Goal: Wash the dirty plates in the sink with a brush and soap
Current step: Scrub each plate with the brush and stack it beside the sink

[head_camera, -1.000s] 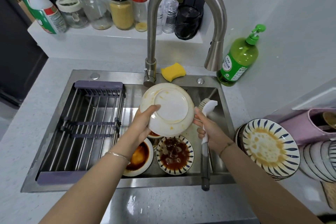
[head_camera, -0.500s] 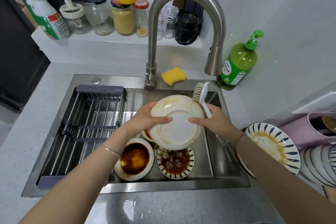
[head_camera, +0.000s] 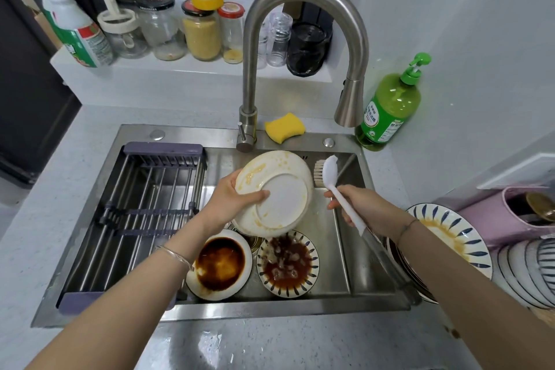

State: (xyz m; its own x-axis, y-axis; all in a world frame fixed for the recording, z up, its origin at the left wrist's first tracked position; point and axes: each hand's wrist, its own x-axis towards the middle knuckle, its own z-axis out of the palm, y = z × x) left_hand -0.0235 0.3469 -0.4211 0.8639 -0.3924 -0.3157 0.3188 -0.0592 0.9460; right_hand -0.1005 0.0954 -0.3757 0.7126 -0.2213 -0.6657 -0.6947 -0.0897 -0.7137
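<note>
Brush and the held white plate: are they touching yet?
Cannot tell. Head view: the bristles of the brush meet the right rim of the plate with no visible gap, but one view cannot show whether they lie behind it.

The left forearm (head_camera: 120, 294) is bare with a thin silvery bangle (head_camera: 175, 255) round its wrist, and the right forearm (head_camera: 468, 279) is likewise bare with a thin dark cord bracelet (head_camera: 405, 227) round its wrist.
</note>
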